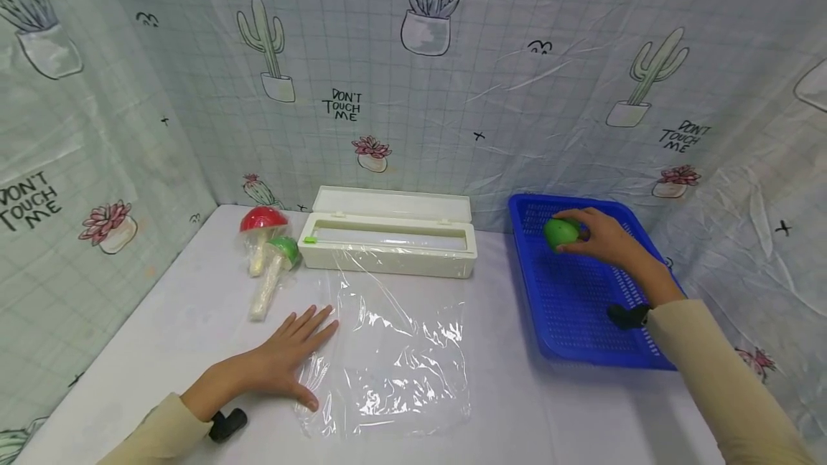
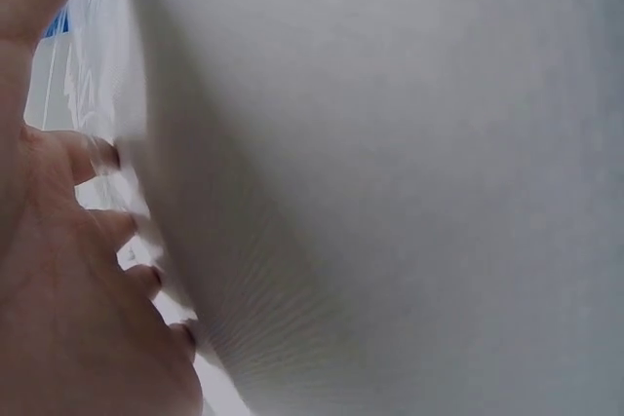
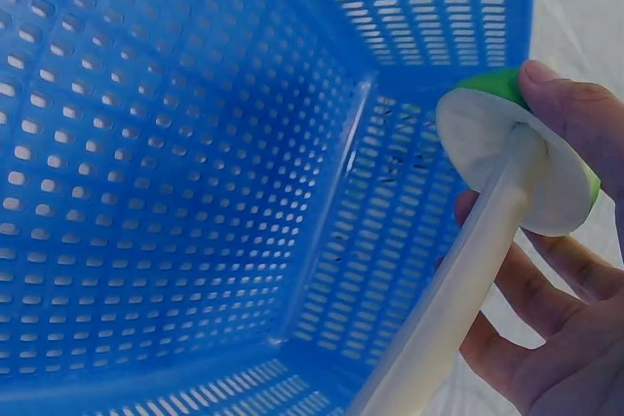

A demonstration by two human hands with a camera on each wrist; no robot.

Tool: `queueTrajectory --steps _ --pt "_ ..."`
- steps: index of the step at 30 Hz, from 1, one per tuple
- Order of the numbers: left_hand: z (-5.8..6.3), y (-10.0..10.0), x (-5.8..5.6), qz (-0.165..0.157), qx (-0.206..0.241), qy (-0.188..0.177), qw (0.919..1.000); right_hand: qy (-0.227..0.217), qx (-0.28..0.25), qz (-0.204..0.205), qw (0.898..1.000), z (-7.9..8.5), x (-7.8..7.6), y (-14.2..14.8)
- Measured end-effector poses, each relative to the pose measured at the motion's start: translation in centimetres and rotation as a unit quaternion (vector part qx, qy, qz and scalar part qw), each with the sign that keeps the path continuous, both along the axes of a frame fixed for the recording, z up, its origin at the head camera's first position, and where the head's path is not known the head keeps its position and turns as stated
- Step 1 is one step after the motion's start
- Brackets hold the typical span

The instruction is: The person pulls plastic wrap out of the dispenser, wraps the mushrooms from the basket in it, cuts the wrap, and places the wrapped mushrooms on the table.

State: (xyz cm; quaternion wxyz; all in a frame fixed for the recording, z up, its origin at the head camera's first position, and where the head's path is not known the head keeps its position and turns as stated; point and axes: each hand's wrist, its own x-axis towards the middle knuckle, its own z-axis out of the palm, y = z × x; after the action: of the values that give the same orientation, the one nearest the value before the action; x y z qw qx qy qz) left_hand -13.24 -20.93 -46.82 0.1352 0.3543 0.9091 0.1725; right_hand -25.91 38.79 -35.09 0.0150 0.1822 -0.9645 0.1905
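My right hand (image 1: 604,241) grips a toy mushroom (image 1: 559,233) by its green cap, over the blue basket (image 1: 575,307). In the right wrist view its long pale stem (image 3: 448,289) points down and away from the palm, with the thumb on the cap's edge. My left hand (image 1: 281,359) lies with fingers spread at the left edge of a sheet of clear plastic wrap (image 1: 400,372). The sheet stretches toward me over the white table from a cream wrap dispenser (image 1: 388,262), whose lid stands raised.
Left of the dispenser lie two mushrooms in clear film, one with a red cap (image 1: 263,219) and one with a green cap (image 1: 284,251). A small green piece (image 1: 310,240) sits at the dispenser's left end. A patterned curtain (image 1: 413,120) hangs behind and at both sides.
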Motion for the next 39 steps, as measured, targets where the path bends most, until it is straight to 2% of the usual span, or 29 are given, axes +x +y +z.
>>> queueTrajectory --steps 6,14,20,28,32,39 --pt "0.2 -0.4 0.6 0.013 -0.007 -0.006 0.9999 0.001 0.001 -0.003 1.0 1.1 1.5 -1.1" --pt "0.2 -0.4 0.3 0.017 -0.004 -0.006 0.9998 0.038 -0.024 0.008 0.999 2.6 4.3 -2.6" --pt "0.4 -0.6 0.4 0.024 -0.002 -0.012 0.9996 0.074 -0.051 0.035 0.995 2.8 6.3 -4.1" --pt "0.6 -0.4 0.0 0.023 -0.006 -0.02 0.9995 0.14 -0.032 0.059 0.988 3.9 9.7 -5.7" --pt "0.8 -0.4 -0.1 0.027 -0.003 -0.026 0.9993 0.146 -0.035 0.075 0.986 3.7 10.8 -7.1" --pt "0.9 -0.4 -0.1 0.028 0.0 -0.038 0.9989 0.159 -0.031 0.09 0.983 2.0 12.1 -10.4"
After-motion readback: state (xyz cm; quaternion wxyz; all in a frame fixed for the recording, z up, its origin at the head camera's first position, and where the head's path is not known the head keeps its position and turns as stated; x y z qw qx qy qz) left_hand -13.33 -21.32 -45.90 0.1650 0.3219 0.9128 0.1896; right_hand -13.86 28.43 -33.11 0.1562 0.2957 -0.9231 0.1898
